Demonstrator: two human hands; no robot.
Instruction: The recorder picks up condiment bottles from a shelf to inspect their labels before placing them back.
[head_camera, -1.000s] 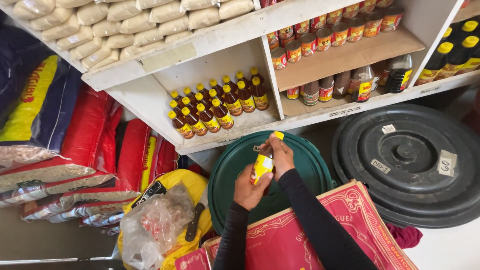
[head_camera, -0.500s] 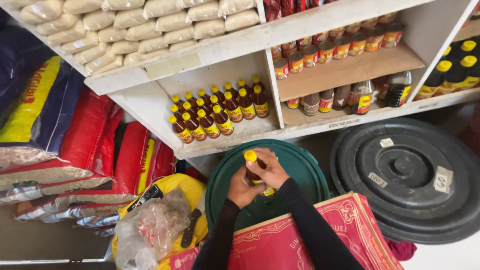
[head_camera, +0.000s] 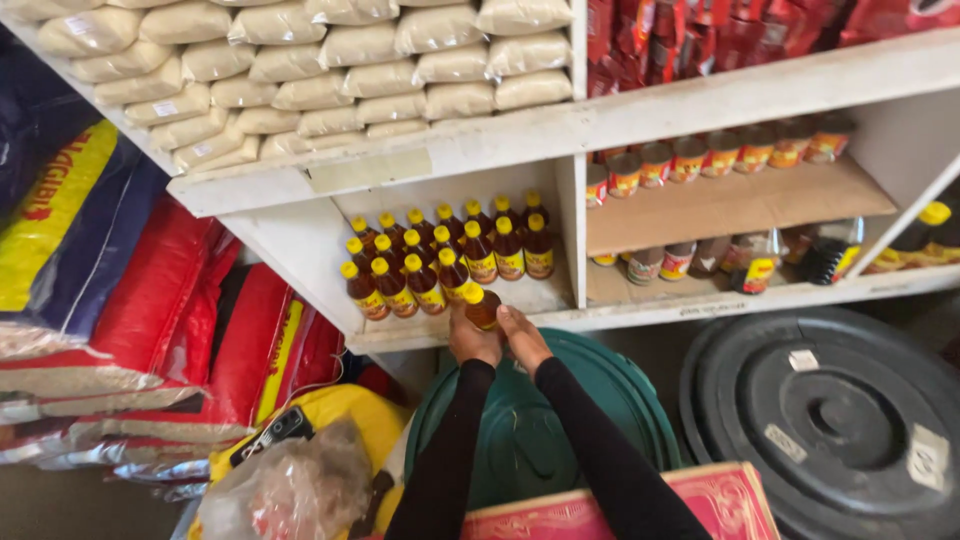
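A white shelf unit (head_camera: 480, 150) fills the upper view, its top board stacked with pale sealed bags (head_camera: 300, 70) laid flat in rows so they pile without sliding. To the left, big red and blue sacks (head_camera: 150, 290) lean against one another on the floor. Below the shelf sit two round lids: a black drum lid (head_camera: 840, 420) at the right and a green drum lid (head_camera: 540, 440) directly under the forearms. In the lower left compartment stand about sixteen small brown bottles with yellow caps (head_camera: 440, 260), packed upright in tight diagonal rows toward the front edge, labels outward. The right compartment holds a row of seven or so short jars (head_camera: 720, 155) on its upper board and a handful of mixed jars and bottles (head_camera: 720, 262) beneath. Both hands are close together at the shelf's front edge: the left hand (head_camera: 472, 340) and right hand (head_camera: 522, 338) are closed around one more yellow-capped bottle (head_camera: 482, 306), held upright just in front of the group, at the end of its front row.
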